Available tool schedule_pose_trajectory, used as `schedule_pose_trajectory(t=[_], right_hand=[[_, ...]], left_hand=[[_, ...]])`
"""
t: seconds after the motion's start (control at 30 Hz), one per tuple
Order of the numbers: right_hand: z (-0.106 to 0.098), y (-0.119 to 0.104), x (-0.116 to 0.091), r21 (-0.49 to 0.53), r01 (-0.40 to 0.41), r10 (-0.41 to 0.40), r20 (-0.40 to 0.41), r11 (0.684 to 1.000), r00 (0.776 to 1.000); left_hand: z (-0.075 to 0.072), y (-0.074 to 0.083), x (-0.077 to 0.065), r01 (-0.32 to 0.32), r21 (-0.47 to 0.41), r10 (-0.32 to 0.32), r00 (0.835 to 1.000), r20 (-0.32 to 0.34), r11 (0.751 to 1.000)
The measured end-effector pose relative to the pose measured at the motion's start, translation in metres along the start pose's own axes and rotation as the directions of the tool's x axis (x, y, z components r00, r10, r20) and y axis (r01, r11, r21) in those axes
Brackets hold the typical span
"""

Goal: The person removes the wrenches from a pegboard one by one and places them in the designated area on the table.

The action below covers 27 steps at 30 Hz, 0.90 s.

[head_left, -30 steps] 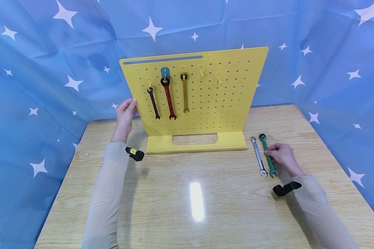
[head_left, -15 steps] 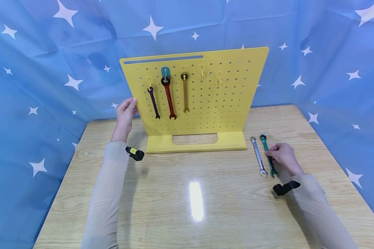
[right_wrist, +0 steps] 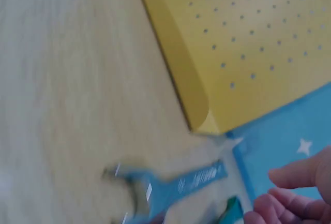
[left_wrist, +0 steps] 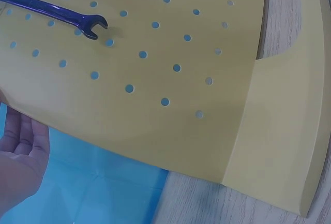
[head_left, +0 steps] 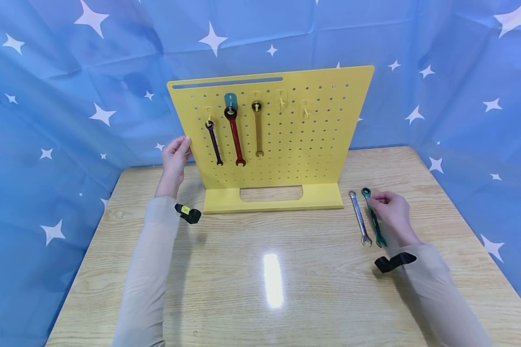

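Observation:
My left hand (head_left: pixel 176 152) holds the left edge of a yellow pegboard (head_left: pixel 312 154), thumb in front; in the left wrist view its other fingers (left_wrist: pixel 25 136) lie behind the board. My right hand (head_left: pixel 390 212) is at the upper part of a green combination wrench (head_left: pixel 375 226) on the table, fingertips close to its ring end. In the blurred right wrist view the thumb (right_wrist: pixel 295 176) stands apart from the bent fingers, and only a bit of the green wrench shows. A silver combination wrench (head_left: pixel 359 217) lies just left of it.
On the pegboard hang a purple wrench (head_left: pixel 214 144), a red wrench (head_left: pixel 236 140) and a gold wrench (head_left: pixel 258 132). Two bare yellow hooks are to their right, one being a hook (head_left: pixel 305 111). A blue star-patterned curtain (head_left: pixel 417 72) surrounds the wooden table (head_left: pixel 243 270).
My right hand has moved up along the green wrench, from its middle toward the ring end. The wrench stays almost in place. My left hand has not moved.

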State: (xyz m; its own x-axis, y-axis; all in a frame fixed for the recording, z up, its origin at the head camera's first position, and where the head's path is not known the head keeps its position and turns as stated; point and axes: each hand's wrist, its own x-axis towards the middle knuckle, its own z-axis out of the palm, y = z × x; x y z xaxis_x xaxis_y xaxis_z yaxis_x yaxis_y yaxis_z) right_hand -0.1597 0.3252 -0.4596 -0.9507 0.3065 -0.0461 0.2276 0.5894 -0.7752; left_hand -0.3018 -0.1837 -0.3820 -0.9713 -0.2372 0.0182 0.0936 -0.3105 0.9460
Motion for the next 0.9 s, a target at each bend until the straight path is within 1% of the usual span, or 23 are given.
schedule_pose_trajectory(t=[0.23,0.33,0.47,0.57,0.77,0.9], right_hand=[[0.007,-0.028,-0.001,0.127,0.041,-0.046,0.033,0.991,0.998],[0.010,-0.041,-0.002,0.155,0.058,-0.064,0.036,0.986,0.997],[0.014,-0.057,0.000,0.159,0.080,-0.086,0.032,0.984,0.996],[0.018,-0.068,0.003,0.182,0.102,-0.109,0.028,0.978,0.994],[0.031,-0.091,0.010,0.282,0.128,-0.140,0.022,0.951,0.990],[0.038,-0.108,0.010,0.323,0.151,-0.168,0.027,0.934,0.985]], left_hand=[[0.000,0.001,0.000,0.016,0.009,-0.016,1.000,0.000,1.000],[0.000,0.001,0.000,0.022,0.016,-0.022,1.000,-0.003,1.000],[0.000,0.002,0.001,0.026,0.021,-0.026,1.000,-0.001,0.999],[-0.001,0.003,0.001,0.023,0.022,-0.023,1.000,-0.001,0.999],[-0.001,0.003,0.001,0.026,0.029,-0.026,1.000,0.012,0.999],[-0.001,0.002,0.000,0.024,0.026,-0.024,1.000,0.014,0.999]])
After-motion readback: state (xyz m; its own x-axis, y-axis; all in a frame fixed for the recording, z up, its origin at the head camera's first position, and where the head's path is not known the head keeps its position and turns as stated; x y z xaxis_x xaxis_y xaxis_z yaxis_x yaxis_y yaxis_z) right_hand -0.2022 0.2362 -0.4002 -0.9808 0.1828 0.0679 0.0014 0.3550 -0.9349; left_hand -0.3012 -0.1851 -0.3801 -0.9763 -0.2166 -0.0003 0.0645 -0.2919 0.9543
